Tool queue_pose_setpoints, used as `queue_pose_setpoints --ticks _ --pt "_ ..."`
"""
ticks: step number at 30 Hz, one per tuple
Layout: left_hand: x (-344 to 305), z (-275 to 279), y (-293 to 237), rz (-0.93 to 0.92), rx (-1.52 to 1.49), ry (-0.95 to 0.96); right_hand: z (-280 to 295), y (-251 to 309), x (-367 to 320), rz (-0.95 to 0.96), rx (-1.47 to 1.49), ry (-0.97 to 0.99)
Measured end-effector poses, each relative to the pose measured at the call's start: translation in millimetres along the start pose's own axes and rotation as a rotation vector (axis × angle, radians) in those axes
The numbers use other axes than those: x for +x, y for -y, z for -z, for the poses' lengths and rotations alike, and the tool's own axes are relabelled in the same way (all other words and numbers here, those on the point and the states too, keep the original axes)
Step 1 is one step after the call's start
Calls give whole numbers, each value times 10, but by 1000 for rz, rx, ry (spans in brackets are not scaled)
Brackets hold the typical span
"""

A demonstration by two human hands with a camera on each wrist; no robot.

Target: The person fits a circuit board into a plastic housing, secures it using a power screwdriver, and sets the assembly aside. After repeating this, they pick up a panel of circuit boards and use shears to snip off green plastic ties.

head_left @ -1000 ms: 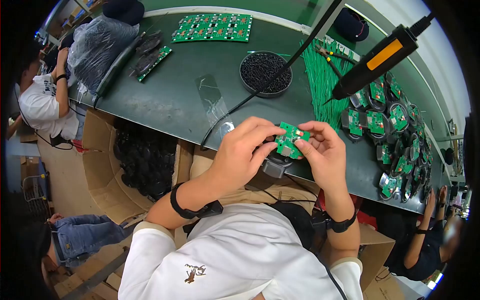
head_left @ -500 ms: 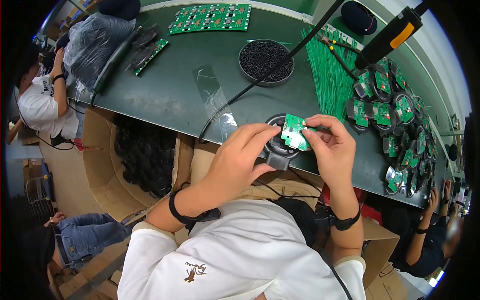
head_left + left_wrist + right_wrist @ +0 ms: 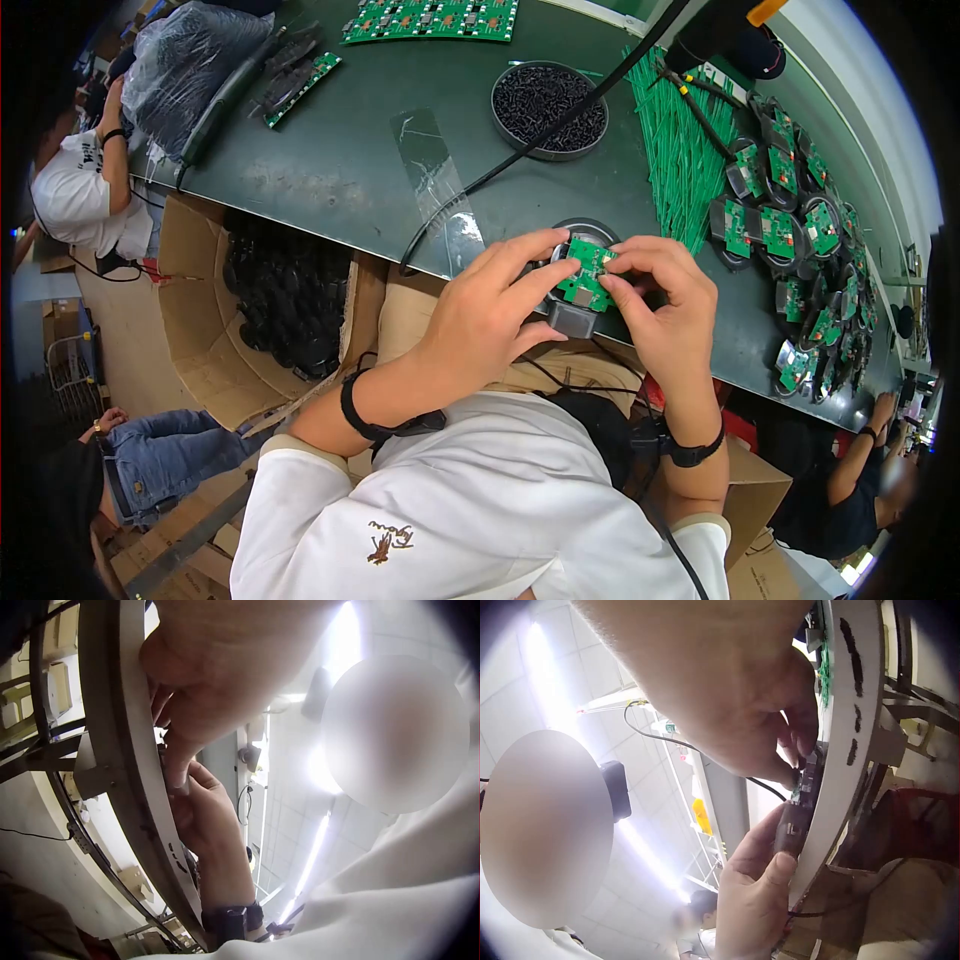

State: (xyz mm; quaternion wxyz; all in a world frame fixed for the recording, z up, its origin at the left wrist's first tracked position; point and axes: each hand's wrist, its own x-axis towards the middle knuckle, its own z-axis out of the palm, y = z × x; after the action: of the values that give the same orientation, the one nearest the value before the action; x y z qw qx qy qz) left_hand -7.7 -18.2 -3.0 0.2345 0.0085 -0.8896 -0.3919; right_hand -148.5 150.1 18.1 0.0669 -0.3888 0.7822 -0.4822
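A small green circuit board [image 3: 588,262] lies over a round black plastic housing [image 3: 573,321] at the table's front edge. My right hand [image 3: 668,300] pinches the board's right edge between thumb and fingers. From the other side, my left hand [image 3: 482,312] reaches in, two fingertips at the board's left edge. In the right wrist view, the left thumb and fingers hold the block-shaped end of the housing [image 3: 793,829]. The left wrist view shows both hands meeting at the table edge, the board mostly hidden.
Finished-looking housings with boards [image 3: 778,232] crowd the right side. Green wires [image 3: 680,150], a dish of black screws [image 3: 550,110] and a hanging screwdriver [image 3: 705,35] lie beyond. A black cable [image 3: 470,190] crosses the table. Left below stands a carton [image 3: 200,335] of black parts.
The board, first held up in both hands, has come down over the black housing. The left fingers left it and now touch its edge again. The head view has tilted, shifting the table upward.
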Motion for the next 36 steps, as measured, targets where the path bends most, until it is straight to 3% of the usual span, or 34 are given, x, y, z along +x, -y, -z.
queue_pose_setpoints --ticks 4,8,13,15,18,23,36 --pt "3 7 25 -14 55 22 17 -37 -13 133 -183 37" --pt "-8 -7 19 -7 77 21 17 -15 -60 90 -177 23" --pt "132 88 28 -23 38 -21 191 136 16 290 -170 144" --pt "206 130 -34 -33 3 -60 105 67 -13 307 -163 80" --pt "263 68 -137 -10 -4 -25 12 -24 -57 218 -41 -66" --pt "229 -30 -127 -46 -48 -140 -45 19 -98 159 19 -70" --pt "276 -2 -111 -45 -97 -142 -45 66 -93 161 15 -38"
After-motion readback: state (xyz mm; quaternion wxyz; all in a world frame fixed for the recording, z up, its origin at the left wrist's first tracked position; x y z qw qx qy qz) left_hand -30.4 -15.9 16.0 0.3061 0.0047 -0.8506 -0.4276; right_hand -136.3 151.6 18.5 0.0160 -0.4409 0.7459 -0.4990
